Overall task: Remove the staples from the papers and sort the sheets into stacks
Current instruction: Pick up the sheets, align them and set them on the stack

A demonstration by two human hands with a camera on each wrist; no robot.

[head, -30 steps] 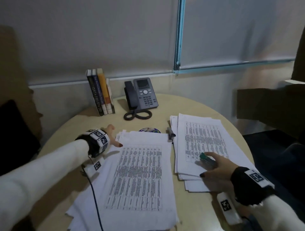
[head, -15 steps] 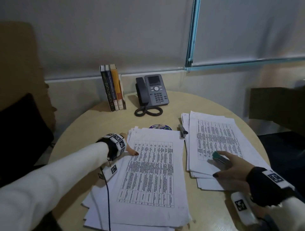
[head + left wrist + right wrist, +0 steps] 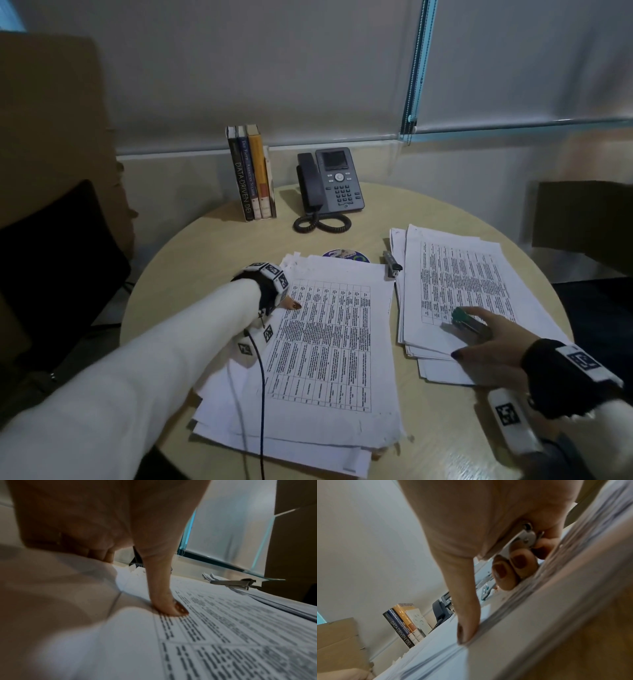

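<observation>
My left hand (image 3: pixel 286 301) thumb presses the left paper stack (image 3: pixel 329 342). My right hand (image 3: pixel 486 346) fingers curl round the green staple remover (image 3: pixel 467 323) (on the right stack (image 3: pixel 459 274)).

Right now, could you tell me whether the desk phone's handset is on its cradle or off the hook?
On its cradle. The handset lies along the left side of the desk phone, with the coiled cord looped on the table in front.

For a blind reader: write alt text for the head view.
On a round table, the left hand presses a paper stack while the right hand holds a green staple remover on a second stack. Behind stand books and a phone.
</observation>
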